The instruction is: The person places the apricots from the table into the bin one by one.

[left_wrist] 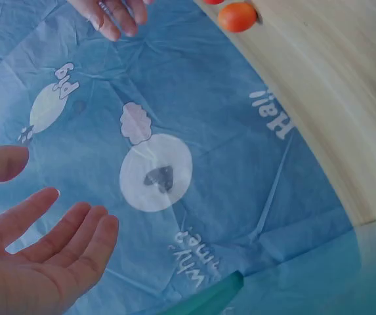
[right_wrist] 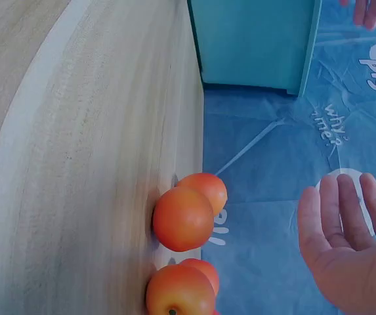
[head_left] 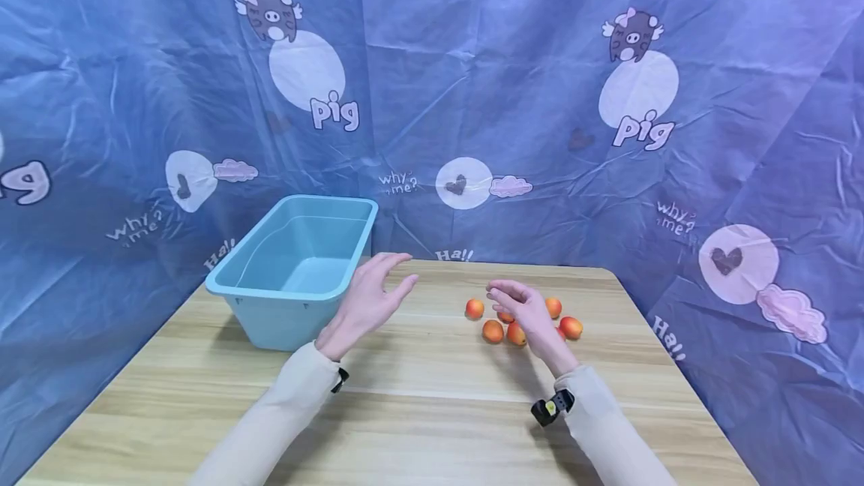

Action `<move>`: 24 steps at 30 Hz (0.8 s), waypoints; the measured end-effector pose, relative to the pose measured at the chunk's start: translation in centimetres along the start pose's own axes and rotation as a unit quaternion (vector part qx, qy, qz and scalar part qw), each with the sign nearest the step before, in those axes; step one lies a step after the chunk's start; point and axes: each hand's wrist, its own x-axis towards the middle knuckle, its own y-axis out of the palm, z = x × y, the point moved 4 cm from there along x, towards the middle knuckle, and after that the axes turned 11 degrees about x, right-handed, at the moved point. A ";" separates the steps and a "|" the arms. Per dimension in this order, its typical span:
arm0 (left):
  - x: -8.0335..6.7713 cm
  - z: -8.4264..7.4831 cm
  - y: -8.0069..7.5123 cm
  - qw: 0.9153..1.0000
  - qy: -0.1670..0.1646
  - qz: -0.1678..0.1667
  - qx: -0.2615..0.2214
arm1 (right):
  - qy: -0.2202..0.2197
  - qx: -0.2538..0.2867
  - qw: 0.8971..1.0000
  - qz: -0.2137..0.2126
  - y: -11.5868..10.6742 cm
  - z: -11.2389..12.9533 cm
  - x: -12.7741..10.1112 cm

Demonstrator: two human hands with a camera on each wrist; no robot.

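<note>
My left hand (head_left: 367, 298) hovers beside the right wall of a blue plastic tub (head_left: 283, 321), its fingers loosely spread and holding nothing. Above a cluster of small orange-red fruits (head_left: 493, 331) is my right hand (head_left: 529, 313), which covers part of the group. In the right wrist view its palm (right_wrist: 358, 262) is bare, with relaxed fingers apart from the fruits (right_wrist: 183, 219). The left wrist view shows the left palm (left_wrist: 43, 269) bare too. Several fruits lie loose on the wooden table; their exact kind cannot be told. Inside the tub, the visible floor is bare.
The tub stands at the left back of the wooden table (head_left: 432, 426). A blue printed cloth (head_left: 418, 58) hangs behind and along both sides of the table. A black band with a small device (head_left: 552, 407) sits on the right wrist.
</note>
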 end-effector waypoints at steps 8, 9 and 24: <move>-0.4 0.6 -1.9 0.998 -0.005 -0.014 -0.064 | 0.031 0.133 0.991 -0.009 -1.0 -0.2 -0.1; -0.5 0.8 -2.2 0.997 -0.009 -0.015 -0.070 | 0.030 0.141 0.990 -0.012 -1.2 -0.2 -0.1; -2.5 4.7 -5.7 0.992 -0.042 -0.109 -0.038 | 0.017 0.167 0.986 -0.012 -4.0 -0.8 -0.3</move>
